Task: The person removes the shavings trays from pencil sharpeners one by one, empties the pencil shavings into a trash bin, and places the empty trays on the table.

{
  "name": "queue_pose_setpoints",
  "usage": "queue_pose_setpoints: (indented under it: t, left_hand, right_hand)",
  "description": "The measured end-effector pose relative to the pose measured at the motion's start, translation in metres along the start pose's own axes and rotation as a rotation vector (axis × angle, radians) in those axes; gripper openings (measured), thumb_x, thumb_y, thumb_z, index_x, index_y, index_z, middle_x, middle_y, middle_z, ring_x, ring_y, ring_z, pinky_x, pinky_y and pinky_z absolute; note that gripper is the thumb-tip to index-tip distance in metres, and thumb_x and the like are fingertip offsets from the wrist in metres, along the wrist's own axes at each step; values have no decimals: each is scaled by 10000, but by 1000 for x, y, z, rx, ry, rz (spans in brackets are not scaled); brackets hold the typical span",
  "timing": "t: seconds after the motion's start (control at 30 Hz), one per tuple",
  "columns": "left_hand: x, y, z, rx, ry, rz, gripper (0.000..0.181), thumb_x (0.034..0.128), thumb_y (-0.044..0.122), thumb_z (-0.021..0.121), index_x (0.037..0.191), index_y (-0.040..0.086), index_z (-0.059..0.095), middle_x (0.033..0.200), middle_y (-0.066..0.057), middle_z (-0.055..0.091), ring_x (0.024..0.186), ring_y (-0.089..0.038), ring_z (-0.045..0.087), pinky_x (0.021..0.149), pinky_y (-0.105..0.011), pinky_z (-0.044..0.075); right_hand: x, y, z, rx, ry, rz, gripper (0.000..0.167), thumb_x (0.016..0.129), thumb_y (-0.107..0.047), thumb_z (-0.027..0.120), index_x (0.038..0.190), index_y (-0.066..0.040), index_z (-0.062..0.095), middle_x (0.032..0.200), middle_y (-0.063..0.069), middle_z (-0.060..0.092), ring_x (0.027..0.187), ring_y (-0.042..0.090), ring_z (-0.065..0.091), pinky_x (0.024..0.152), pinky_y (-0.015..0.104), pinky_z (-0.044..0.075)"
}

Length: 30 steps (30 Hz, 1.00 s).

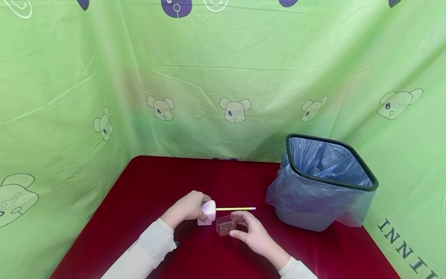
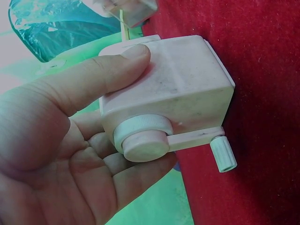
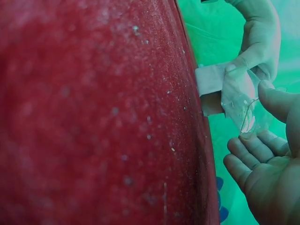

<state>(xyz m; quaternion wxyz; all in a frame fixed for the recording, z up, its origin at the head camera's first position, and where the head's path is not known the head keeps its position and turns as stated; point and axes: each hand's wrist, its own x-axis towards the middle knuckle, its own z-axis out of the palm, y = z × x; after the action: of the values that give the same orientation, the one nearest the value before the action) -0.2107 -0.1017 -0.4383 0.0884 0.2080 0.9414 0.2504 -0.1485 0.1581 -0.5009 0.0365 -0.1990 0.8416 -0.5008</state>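
My left hand grips a pale pink crank pencil sharpener by its body, thumb on top in the left wrist view. The sharpener's crank handle points toward that wrist camera. Between thumb and fingers, my right hand holds a clear plastic shavings drawer, apart from the sharpener in the head view. Small specks cling to the drawer in the right wrist view. A yellow pencil extends to the right from beside the sharpener; I cannot tell whether it sits in it or lies on the table.
A grey bin lined with a blue plastic bag stands at the right of the red-covered table. Pale crumbs dot the cloth in the right wrist view. Green printed curtains enclose the back and sides.
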Motion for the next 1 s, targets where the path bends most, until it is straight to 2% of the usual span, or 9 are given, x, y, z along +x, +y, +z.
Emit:
queue_pose_setpoints:
  t: [0.2,0.63,1.0]
  left_hand:
    - [0,0,-1,-6,-2,-7,653,660,102,939,1266,45,704,1055,-56,719,792,-158,586,723,-340,540]
    - [0,-2,1,-6,-5,-15,650,666,128,943,1266,56,706,1059,-44,722,801,-151,594,739,-337,547]
    - [-1,0,0,-12,-4,-13,651,680,111,934,1283,48,697,1075,-52,720,803,-150,590,736,-330,546]
  right_hand:
    - [0,2,-1,-47,-12,-2,557,901,-294,792,1371,-98,566,1280,25,654,1206,227,630,1049,358,497]
    - [-1,6,0,-113,-32,3,558,914,-339,772,1382,-114,566,1298,6,633,1215,239,632,1039,430,499]
    - [-2,7,1,-136,-44,-17,546,915,-310,771,1373,-94,567,1285,23,628,1205,260,646,1016,426,519]
